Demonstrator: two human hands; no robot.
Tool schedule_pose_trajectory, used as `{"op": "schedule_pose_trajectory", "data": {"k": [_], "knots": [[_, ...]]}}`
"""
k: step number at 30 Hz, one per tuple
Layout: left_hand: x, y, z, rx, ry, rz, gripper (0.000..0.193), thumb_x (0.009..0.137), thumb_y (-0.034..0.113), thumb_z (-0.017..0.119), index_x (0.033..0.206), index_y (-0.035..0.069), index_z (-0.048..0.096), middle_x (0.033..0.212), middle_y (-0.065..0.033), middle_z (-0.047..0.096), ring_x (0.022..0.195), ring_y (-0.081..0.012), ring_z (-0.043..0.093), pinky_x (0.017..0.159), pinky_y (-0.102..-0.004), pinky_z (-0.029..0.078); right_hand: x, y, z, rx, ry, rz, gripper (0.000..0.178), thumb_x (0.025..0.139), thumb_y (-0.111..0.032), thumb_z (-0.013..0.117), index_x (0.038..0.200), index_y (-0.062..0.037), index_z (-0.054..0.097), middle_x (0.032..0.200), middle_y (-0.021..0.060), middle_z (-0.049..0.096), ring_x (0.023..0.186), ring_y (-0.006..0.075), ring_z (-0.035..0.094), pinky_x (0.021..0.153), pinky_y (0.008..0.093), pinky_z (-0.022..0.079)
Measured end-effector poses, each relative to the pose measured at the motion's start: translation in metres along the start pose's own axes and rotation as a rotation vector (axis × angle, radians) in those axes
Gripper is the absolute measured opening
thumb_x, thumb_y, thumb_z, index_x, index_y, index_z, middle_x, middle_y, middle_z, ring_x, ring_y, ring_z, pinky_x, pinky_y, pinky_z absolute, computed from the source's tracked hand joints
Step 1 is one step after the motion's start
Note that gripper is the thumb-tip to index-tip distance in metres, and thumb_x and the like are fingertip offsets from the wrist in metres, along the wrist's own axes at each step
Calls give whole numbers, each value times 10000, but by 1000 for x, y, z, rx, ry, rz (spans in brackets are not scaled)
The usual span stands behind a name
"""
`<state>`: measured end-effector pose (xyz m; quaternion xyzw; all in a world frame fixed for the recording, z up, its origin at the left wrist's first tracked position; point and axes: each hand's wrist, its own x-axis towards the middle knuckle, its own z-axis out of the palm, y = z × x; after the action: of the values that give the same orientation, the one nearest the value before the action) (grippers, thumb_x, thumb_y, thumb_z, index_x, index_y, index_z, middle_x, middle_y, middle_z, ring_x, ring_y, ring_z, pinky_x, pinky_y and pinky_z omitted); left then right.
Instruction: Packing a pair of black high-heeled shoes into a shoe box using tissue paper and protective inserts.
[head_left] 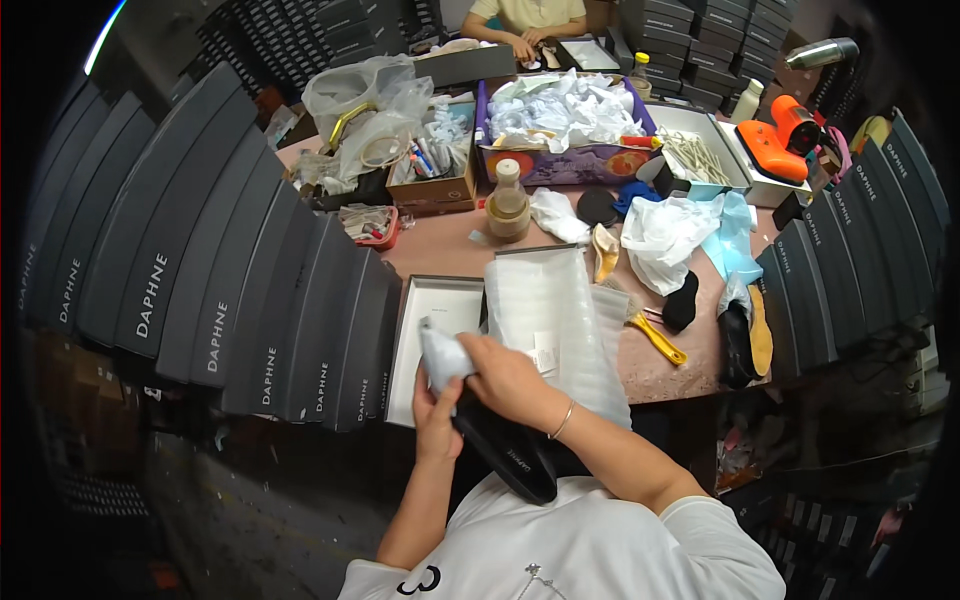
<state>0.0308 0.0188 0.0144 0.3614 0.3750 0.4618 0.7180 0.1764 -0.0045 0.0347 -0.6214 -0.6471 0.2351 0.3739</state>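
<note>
Both hands work together: the left hand (pixel 436 425) grips a black shoe (pixel 505 450) from below while the right hand (pixel 505 378) presses a wad of white paper (pixel 440 357) into it, just before an open white box (pixel 425 340).

The scene is viewed from head height, looking steeply down over the person's forearms onto the nearby work table (pixel 450 250) (edges bent by the fisheye); only one view is given.
</note>
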Motion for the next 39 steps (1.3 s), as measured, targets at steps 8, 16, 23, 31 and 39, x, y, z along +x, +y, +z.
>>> {"op": "schedule_pose_trajectory", "data": {"k": [8, 16, 23, 31, 39], "knots": [[33, 28, 24, 137, -91, 244, 536, 939, 160, 636, 1387, -9, 396, 1275, -117, 547, 1142, -202, 557, 944, -324, 474, -70, -12, -48, -199, -234, -59, 872, 707, -232, 793, 1449, -97, 356, 1522, 242, 239, 1082, 387, 555, 838, 418, 535], [153, -51, 181, 1280, -849, 857, 535, 789, 227, 739, 1254, 23, 568, 1250, -161, 552, 1247, -369, 465, 1022, -463, 391, -210, 77, -183, 854, 494, 393, 772, 711, -381, 752, 1275, 82, 500, 1050, 148, 672, 955, 201, 662, 874, 332, 518], [255, -169, 280, 1869, -1056, 685, 261, 749, 185, 711, 967, 43, 689, 1023, -174, 647, 1032, -357, 594, 880, -425, 478, -250, 103, -178, 1014, 817, 411, 738, 714, -460, 689, 1211, 61, 529, 993, 155, 675, 926, 216, 662, 850, 333, 526], [152, 27, 304, 1477, -783, 727, 184, 899, 98, 544, 1017, -28, 608, 1063, -226, 626, 985, -348, 621, 886, -428, 479, -226, 131, -200, 1038, 717, 320, 706, 734, -408, 676, 1227, 71, 515, 1006, 160, 671, 928, 213, 665, 833, 324, 538], [142, 35, 171, 1808, -1045, 720, 218, 848, 231, 677, 849, 13, 667, 830, -167, 626, 789, -366, 604, 721, -413, 477, -209, 88, -187, 1040, 663, 274, 747, 707, -415, 705, 1231, 76, 500, 979, 168, 680, 887, 221, 689, 818, 331, 558]]}}
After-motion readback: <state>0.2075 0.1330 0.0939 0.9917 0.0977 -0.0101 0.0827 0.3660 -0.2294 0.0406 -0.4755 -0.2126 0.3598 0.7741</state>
